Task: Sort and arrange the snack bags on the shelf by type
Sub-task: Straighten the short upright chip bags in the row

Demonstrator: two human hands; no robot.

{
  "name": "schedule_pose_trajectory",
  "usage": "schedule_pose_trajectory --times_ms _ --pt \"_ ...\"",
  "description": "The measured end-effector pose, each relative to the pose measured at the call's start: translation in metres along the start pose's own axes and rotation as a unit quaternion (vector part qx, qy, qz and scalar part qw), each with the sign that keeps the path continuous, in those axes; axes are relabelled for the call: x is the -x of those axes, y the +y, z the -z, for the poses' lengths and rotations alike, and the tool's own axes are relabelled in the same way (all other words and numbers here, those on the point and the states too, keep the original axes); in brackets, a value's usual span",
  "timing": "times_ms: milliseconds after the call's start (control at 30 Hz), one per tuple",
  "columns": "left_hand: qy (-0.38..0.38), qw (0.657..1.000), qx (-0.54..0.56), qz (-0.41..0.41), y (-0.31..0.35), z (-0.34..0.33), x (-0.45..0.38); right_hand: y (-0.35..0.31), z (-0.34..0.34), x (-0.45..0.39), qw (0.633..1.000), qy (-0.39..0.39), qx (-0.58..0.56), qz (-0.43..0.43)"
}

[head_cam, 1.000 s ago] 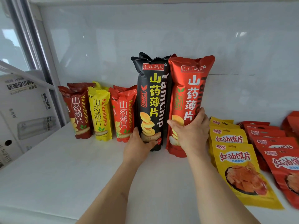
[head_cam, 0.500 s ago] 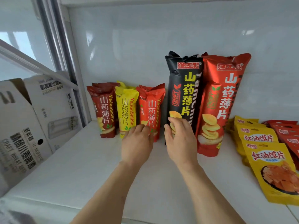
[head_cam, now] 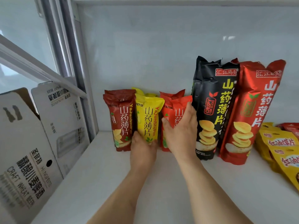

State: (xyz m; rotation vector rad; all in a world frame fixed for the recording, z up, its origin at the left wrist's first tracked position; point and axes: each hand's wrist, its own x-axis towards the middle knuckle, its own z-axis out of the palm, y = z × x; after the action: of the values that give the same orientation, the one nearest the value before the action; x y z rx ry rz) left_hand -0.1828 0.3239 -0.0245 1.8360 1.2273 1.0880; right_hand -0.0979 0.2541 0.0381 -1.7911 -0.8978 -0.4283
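Note:
Three small yam-chip bags stand against the back wall: dark red (head_cam: 120,117), yellow (head_cam: 148,117) and orange-red (head_cam: 174,110). My left hand (head_cam: 143,151) grips the bottom of the yellow bag. My right hand (head_cam: 181,131) holds the orange-red bag, thumb on its left side and fingers along its right edge beside the tall black bag (head_cam: 213,107). A tall red bag (head_cam: 254,110) stands to the right of the black one. More small bags stand behind the front three, mostly hidden.
Flat yellow pouches (head_cam: 281,147) and red pouches (head_cam: 291,128) lie at the far right of the white shelf (head_cam: 100,175). White cardboard beer boxes (head_cam: 32,143) stand at the left beyond the shelf's metal post (head_cam: 77,78).
Both hands have left the tall black and red bags and moved left to the small bags; the left now grips the yellow one, the right the orange-red one. The view has swung left.

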Motion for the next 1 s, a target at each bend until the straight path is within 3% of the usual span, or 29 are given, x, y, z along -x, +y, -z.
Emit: schedule_pose_trajectory --times_ms 267,733,1000 --pt "-0.035 0.999 0.024 0.027 -0.012 -0.006 -0.017 0.004 -0.019 -0.012 0.993 -0.006 -0.015 -0.115" --pt "0.009 0.997 -0.072 0.011 -0.017 -0.005 -0.013 0.02 -0.025 -0.013 0.992 -0.037 -0.043 -0.112" --pt "0.014 0.997 -0.075 0.017 -0.014 -0.005 -0.01 0.018 -0.024 -0.008 0.99 -0.042 -0.066 -0.118"
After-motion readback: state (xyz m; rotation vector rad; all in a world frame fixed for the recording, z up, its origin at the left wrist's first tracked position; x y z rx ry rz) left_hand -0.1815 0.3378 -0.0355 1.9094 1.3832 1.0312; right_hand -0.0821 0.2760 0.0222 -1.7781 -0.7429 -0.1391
